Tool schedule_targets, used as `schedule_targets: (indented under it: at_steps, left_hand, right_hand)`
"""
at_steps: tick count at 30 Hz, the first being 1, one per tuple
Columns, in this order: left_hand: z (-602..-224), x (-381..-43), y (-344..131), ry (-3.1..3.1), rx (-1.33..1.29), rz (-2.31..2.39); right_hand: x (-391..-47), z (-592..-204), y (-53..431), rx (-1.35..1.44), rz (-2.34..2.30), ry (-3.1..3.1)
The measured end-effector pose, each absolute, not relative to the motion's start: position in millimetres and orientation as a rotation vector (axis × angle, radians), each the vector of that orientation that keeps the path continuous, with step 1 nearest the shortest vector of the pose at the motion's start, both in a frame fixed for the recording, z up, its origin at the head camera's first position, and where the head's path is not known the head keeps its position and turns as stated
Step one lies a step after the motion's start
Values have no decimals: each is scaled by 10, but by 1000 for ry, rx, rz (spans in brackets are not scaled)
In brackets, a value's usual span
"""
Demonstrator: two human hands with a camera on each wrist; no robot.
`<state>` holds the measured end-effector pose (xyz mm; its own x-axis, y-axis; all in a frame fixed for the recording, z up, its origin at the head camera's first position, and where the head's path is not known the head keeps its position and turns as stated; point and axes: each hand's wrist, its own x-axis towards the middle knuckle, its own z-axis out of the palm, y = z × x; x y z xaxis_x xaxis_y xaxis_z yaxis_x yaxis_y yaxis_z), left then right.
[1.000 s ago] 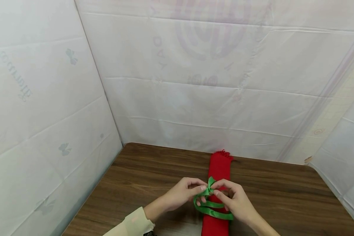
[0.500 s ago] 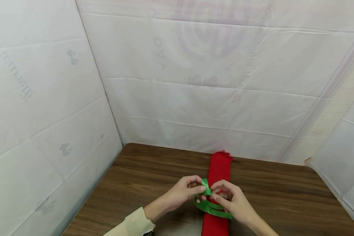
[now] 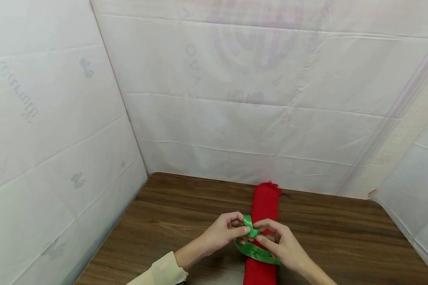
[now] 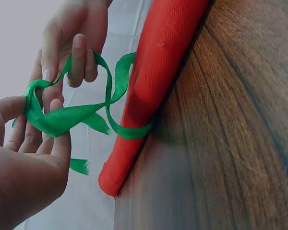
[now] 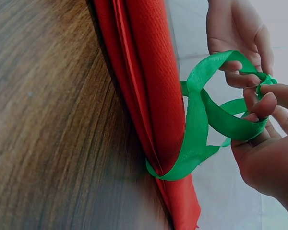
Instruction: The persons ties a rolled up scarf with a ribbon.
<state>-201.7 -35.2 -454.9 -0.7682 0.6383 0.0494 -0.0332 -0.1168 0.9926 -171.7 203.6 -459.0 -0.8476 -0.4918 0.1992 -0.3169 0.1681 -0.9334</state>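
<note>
A rolled or folded red scarf [image 3: 265, 204] with a fringed far end lies lengthwise on the wooden table. Green satin ribbon [image 3: 258, 254] passes round it, with slack loops standing off the scarf in both wrist views. Above the scarf, my left hand [image 3: 219, 233] pinches the ribbon between thumb and fingers, a strip of it showing over the fingertips. Close on its right, my right hand [image 3: 283, 243] pinches the ribbon near the same spot. A loop [image 5: 230, 122] drapes over the right hand's fingers in the right wrist view. Two cut ribbon ends [image 4: 79, 166] hang below the left hand.
The dark wood-grain table [image 3: 185, 198] has rounded far corners. White printed sheets hang as a back wall [image 3: 214, 118] and a left side wall [image 3: 57, 138], right up to the table edges. The scarf's fringe [image 3: 270, 185] reaches the far edge.
The ribbon piece that stood up between my fingertips now lies to the left, against my left fingers. Both hands stay nearly in place, with small finger movements. The scarf has not moved.
</note>
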Motion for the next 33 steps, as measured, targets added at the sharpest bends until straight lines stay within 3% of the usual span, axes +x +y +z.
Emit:
schedule_targets:
  at_steps: [10, 33]
  left_hand:
    - [-4582, -2021, -341, 2111, 737, 1901]
    - [-4609, -2007, -387, 2214, 719, 1935]
  right_hand:
    - [-1697, -4584, 2030, -680, -1769, 2264]
    - [-1643, -4618, 2053, -593, -1839, 2501]
